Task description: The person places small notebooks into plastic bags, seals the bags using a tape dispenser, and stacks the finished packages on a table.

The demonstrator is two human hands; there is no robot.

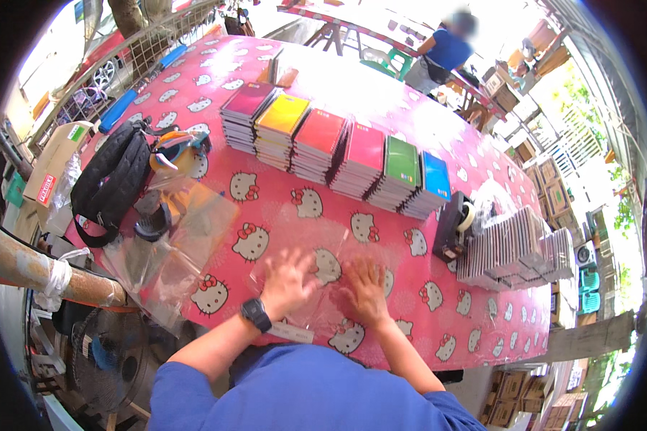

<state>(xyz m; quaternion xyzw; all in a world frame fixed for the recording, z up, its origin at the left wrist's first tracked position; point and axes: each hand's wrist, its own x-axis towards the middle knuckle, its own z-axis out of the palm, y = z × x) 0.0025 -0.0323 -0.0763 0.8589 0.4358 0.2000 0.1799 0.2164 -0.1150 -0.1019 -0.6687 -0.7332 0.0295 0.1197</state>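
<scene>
My left hand (289, 281), with a dark watch on its wrist, lies with fingers spread on a clear plastic bag (302, 244). My right hand (367, 289) is also flat, fingers stretched out, at the bag's right part; neither hand grips anything. Under the bag is a pink tablecloth (266, 208) printed with white cat faces. Beyond my hands stands a row of notebook stacks with maroon (249, 100), yellow (282, 115), red (319, 133), pink-red (364, 149), green (402, 161) and blue (436, 176) covers. A white paper strip (291, 332) lies at the near edge.
To the right, a black tape dispenser (451, 228) stands beside more stacked notebooks (507, 248). On the left lie loose clear plastic bags (172, 251) and a black backpack (111, 179). A metal pole (65, 276) and a fan (115, 359) are at the lower left. Another person (442, 54) stands far off.
</scene>
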